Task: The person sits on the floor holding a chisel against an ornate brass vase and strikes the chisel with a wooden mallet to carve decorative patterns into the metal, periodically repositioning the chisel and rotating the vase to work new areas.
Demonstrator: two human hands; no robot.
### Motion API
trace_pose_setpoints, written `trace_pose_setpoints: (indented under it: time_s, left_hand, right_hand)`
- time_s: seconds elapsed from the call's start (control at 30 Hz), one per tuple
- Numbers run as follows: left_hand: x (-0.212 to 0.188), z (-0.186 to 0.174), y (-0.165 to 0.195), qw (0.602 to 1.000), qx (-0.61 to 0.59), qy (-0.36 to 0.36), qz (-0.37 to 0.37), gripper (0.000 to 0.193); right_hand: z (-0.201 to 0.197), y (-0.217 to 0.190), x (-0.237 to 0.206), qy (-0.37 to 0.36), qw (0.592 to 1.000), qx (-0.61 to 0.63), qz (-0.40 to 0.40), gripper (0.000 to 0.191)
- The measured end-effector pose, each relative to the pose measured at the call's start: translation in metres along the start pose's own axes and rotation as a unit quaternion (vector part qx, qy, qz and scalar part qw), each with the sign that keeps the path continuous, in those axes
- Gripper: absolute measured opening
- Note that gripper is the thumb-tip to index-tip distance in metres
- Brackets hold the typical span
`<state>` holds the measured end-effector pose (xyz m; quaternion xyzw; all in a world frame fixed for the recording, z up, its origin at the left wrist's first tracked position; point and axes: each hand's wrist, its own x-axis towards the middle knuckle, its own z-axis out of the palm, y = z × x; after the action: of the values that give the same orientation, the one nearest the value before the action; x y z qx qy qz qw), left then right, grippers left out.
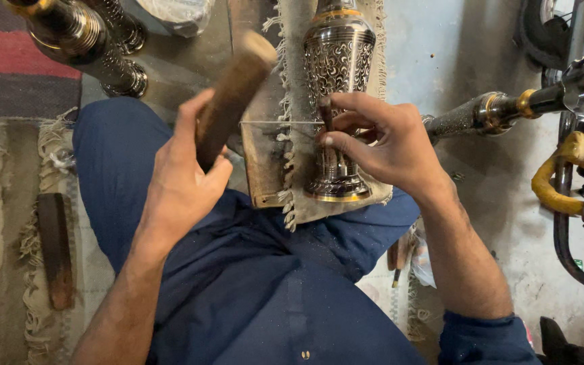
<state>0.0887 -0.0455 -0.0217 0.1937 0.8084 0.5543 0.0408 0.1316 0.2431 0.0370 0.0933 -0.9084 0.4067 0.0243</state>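
Note:
An engraved metal vase (338, 61) with a dark patterned body and brass rings lies on a fringed cloth (300, 162) over a wooden block (262, 169) resting on my lap. My left hand (187, 172) grips a thick wooden mallet (232, 94), raised at a slant beside the vase. My right hand (380, 138) pinches a small dark chisel (326, 111) whose tip rests on the vase's narrow neck, with the fingers lying against the metal.
Two similar engraved metal pieces (96, 40) stand at the top left on a striped rug. Another ornate metal stem (501, 108) lies to the right, next to a yellow-wrapped bar (562, 169). A flat wooden piece (55, 250) lies on the mat at left.

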Motion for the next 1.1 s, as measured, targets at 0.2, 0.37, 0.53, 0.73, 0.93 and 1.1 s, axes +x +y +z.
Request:
trace_pose_setpoints:
  time_s: [0.2, 0.37, 0.53, 0.73, 0.93, 1.1]
  left_hand:
    - [0.006, -0.009, 0.009, 0.998, 0.003, -0.011, 0.063, 0.075]
    - [0.012, -0.014, 0.012, 0.991, 0.095, -0.036, 0.088, 0.075]
    - [0.016, -0.011, 0.012, 0.978, 0.180, -0.013, 0.105, 0.077]
    - [0.020, -0.011, 0.015, 0.978, 0.183, -0.022, 0.100, 0.074]
    - [0.023, -0.012, 0.016, 0.976, 0.192, -0.025, 0.098, 0.073]
    - [0.026, -0.012, 0.015, 0.948, 0.287, -0.025, 0.138, 0.077]
  right_hand:
    - [0.002, -0.003, 0.000, -0.001, 1.000, 0.016, 0.006, 0.045]
    - [0.002, 0.000, 0.000, 0.007, 1.000, 0.005, -0.010, 0.045]
    - [0.002, -0.001, -0.001, 0.008, 1.000, 0.016, 0.006, 0.045]
    - [0.000, 0.000, 0.001, 0.006, 1.000, 0.020, 0.005, 0.045]
    - [0.000, -0.002, 0.000, 0.010, 1.000, 0.019, 0.005, 0.044]
    - [-0.001, -0.001, 0.001, 0.013, 1.000, 0.018, 0.020, 0.043]
